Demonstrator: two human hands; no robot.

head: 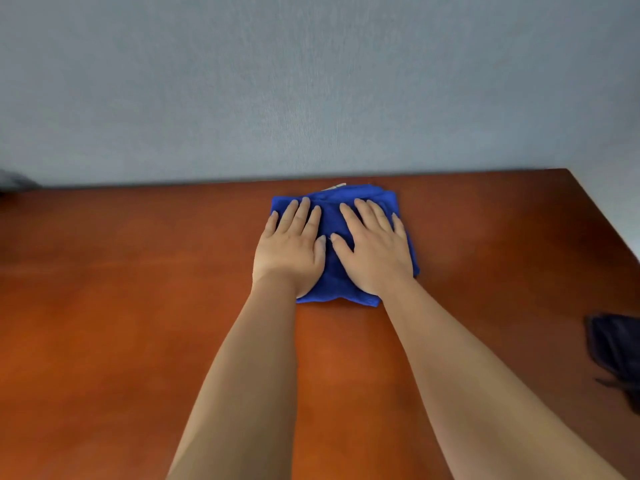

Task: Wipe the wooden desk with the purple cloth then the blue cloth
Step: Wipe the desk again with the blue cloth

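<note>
Your left hand (289, 245) and right hand (375, 249) press flat, fingers straight, side by side on the blue cloth (332, 271) near the desk's (138, 306) far edge.

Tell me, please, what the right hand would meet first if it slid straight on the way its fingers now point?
The right hand lies flat on the blue cloth, fingers toward the wall. Ahead come the cloth's far edge, a narrow strip of bare wooden desk, then probably the wall; depth there is hard to judge.
</note>
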